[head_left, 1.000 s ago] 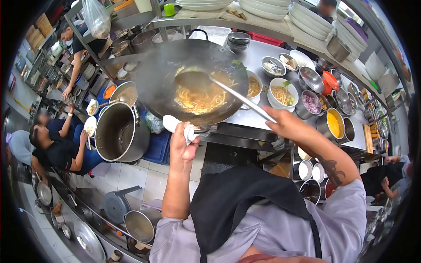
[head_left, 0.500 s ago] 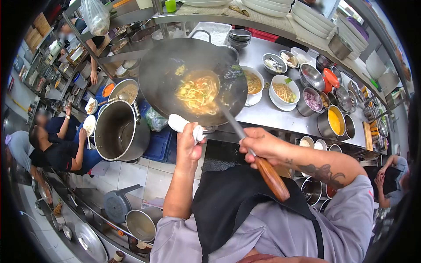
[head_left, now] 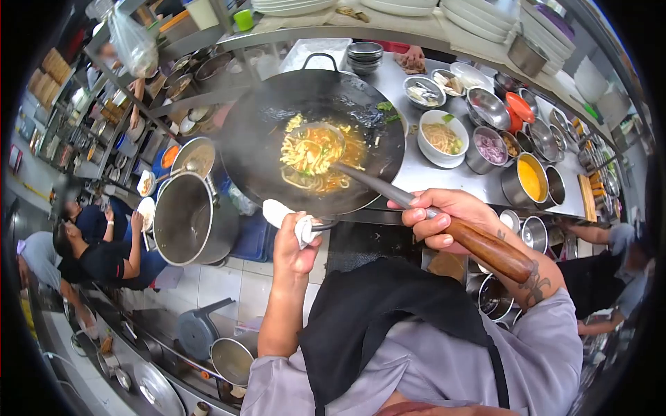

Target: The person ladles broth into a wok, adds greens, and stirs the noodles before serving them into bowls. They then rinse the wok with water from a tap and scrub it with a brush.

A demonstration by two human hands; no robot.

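Note:
My left hand [head_left: 297, 251] is closed around a white cloth [head_left: 279, 213] at the near loop handle [head_left: 323, 225] of a large black wok [head_left: 253, 163]. In my right hand [head_left: 454, 216] is a long ladle [head_left: 374, 182] with a brown wooden handle [head_left: 492, 251]. The ladle's bowl sits inside the wok, filled with noodles [head_left: 311, 154] and bits of egg. More noodles and reddish-brown broth lie under and around it. Green leaves [head_left: 386, 106] cling to the wok's far right wall, and thin steam drifts over its left side.
Right of the wok stand a white bowl of noodle soup [head_left: 444, 135], chopped onions [head_left: 491, 151] and a pot of yellow liquid [head_left: 531, 179]. A large stockpot [head_left: 186, 218] is to the left. An overhead shelf [head_left: 305, 29] holds plates. Other people are at both sides.
The wok has shifted right and nearer, now covering one of the two soup bowls. My right hand has moved right, the ladle lies flatter, and its bowl has scooped up noodles.

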